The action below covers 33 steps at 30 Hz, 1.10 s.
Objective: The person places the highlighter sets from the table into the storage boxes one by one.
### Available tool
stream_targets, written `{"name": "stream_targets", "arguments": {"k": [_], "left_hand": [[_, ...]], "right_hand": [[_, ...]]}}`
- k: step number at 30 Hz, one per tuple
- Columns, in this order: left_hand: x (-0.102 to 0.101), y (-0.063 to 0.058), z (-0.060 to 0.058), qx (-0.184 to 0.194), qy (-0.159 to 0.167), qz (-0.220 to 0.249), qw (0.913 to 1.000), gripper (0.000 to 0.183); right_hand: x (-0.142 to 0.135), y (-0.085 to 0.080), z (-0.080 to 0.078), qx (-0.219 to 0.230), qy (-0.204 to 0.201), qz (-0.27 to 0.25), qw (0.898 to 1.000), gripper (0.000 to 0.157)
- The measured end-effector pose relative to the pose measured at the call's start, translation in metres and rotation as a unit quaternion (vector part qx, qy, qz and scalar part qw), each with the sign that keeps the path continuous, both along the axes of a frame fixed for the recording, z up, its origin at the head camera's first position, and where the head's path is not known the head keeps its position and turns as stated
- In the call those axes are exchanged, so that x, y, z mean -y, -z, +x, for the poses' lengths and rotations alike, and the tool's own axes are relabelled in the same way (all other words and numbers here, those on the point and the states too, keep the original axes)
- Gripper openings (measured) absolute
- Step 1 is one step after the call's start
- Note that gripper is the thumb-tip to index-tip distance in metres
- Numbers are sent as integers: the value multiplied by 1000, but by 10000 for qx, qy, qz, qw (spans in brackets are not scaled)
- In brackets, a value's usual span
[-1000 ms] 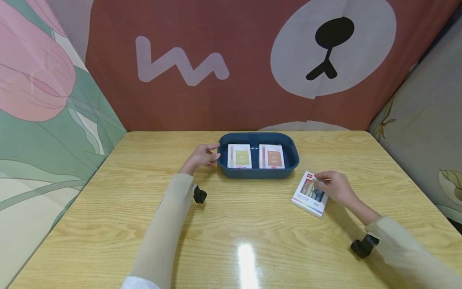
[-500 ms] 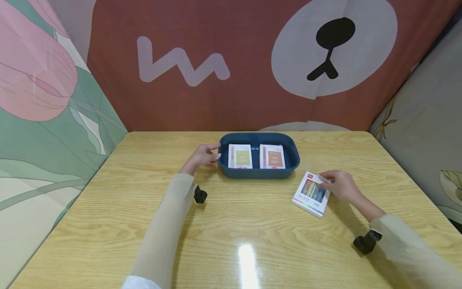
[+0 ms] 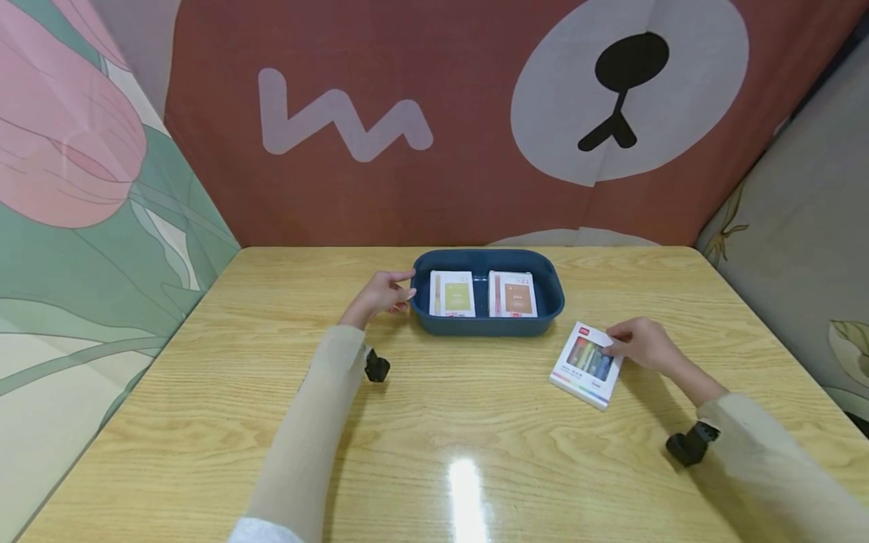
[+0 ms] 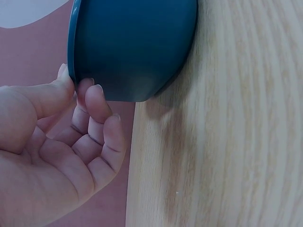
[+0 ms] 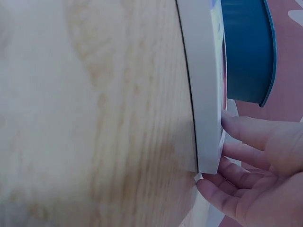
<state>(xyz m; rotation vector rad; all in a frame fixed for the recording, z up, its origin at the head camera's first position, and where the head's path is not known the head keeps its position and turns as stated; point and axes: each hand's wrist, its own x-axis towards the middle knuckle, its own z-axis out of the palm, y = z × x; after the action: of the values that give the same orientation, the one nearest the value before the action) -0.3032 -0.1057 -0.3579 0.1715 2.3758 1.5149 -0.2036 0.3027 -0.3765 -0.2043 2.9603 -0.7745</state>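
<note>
A blue plastic tub (image 3: 485, 326) stands near the back of the table, and my left hand (image 3: 382, 294) pinches its left rim between thumb and curled fingers. The left wrist view shows the thumb (image 4: 52, 97) at the rim and fingertips just under it. Inside the tub lie two white boxes side by side, one with a yellow-green panel (image 3: 458, 296), the other with an orange panel (image 3: 518, 298). Right of the tub, a white crayon box (image 3: 577, 377) with a window of coloured sticks lies slanted. My right hand (image 3: 645, 345) grips its upper right edge, thumb on top, fingers along the side.
The wooden table (image 3: 407, 437) runs back to a brown wall cloth (image 3: 353, 196) with a bear print. Patterned cloths hang at left and right. Each wrist wears a small black camera (image 3: 691, 443).
My right hand has slid slightly right along the crayon box, showing more of its window. The box has barely shifted. My left hand and the tub look the same.
</note>
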Motion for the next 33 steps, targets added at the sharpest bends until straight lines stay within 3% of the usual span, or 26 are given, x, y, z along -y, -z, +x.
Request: {"name": "stream_targets", "arguments": {"k": [11,23,28,33], "left_hand": [[0,1,-1,0,23,-25,10000,48],[0,2,-3,38,-7,-22,10000,48],[1,2,-2,53,11,-35,10000,48],[1,2,-2,34,-17,-41,10000,47]], "right_hand": [[-3,-6,-6,521,-249,82,9983,34],[-4,-4,-6,415,-653,75,9970,27],[-6,-4,-5,409,-521,17,9978,35],[-7,-6,-7,529,-233,-401,9975,38]]}}
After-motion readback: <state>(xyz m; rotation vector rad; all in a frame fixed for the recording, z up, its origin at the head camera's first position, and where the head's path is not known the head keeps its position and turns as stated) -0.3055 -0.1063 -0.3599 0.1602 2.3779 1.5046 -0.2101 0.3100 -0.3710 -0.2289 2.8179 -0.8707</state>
